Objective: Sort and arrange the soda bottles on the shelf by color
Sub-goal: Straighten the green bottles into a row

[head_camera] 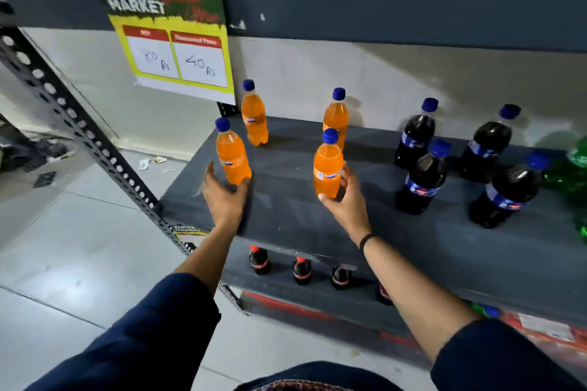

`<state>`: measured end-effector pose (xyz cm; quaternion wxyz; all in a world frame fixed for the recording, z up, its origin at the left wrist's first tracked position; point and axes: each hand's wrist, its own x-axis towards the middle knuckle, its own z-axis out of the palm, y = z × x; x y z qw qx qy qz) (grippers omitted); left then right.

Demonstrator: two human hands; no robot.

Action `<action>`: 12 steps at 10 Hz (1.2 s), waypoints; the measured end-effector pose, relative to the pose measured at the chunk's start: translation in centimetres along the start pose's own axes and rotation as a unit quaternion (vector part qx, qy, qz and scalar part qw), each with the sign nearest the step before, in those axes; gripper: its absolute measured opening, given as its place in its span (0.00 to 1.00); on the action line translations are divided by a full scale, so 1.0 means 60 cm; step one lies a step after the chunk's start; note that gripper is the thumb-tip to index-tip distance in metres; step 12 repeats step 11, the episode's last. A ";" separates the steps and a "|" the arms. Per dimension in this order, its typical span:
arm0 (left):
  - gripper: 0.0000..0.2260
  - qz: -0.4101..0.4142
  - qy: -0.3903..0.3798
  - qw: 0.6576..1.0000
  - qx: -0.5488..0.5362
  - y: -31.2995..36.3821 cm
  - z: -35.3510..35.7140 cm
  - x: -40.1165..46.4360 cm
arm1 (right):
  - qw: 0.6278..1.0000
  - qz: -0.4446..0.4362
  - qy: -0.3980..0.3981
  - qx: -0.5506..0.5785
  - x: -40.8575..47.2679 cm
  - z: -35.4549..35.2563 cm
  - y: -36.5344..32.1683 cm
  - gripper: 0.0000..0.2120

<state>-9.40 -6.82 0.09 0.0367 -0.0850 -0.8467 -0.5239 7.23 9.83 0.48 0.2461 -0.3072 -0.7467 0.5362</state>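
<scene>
Two dark blue sleeves are reaching forward from the bottom of the view, bare forearms stretching toward the grey shelf. The left hand is lying half open at the shelf's front left corner, fingers spread and cupping the base of the front left orange bottle; thumb and fingertips are touching it without fully wrapping it, and the bottle is leaning slightly to the left. Beyond that hand, farther back on the shelf, another orange bottle is standing below a yellow price sign hanging from the shelf above.

The right hand, with a dark band on its wrist, is gripping the lower part of a third orange bottle, thumb at the front and fingers curled around the right side. Directly behind this bottle, a fourth orange bottle is standing, partly hidden by it.

To the right of the right hand, well apart from it, four dark cola bottles with blue caps are standing in a loose cluster. Past them, at the far right edge, green bottles are showing only in part.

Below both hands, on the lower shelf, dark bottles with red caps are standing in a row.
</scene>
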 end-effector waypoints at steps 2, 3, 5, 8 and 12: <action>0.31 0.026 -0.012 0.996 0.079 0.003 0.008 0.023 | 0.999 0.041 -0.022 -0.027 0.010 0.000 -0.018 0.29; 0.29 0.032 -0.010 0.995 0.096 0.005 0.010 0.021 | 0.999 0.038 0.001 -0.035 0.009 0.008 -0.019 0.28; 0.27 0.030 -0.004 0.995 0.095 0.002 0.009 0.022 | 0.993 0.049 0.069 -0.083 0.014 0.036 -0.023 0.32; 0.26 0.024 -0.014 0.996 0.089 0.004 0.005 0.020 | 0.993 0.026 0.069 -0.096 0.004 0.040 -0.005 0.29; 0.32 0.033 -0.032 0.996 0.082 -0.003 0.001 0.020 | 0.996 -0.002 0.057 -0.064 -0.008 0.029 -0.006 0.38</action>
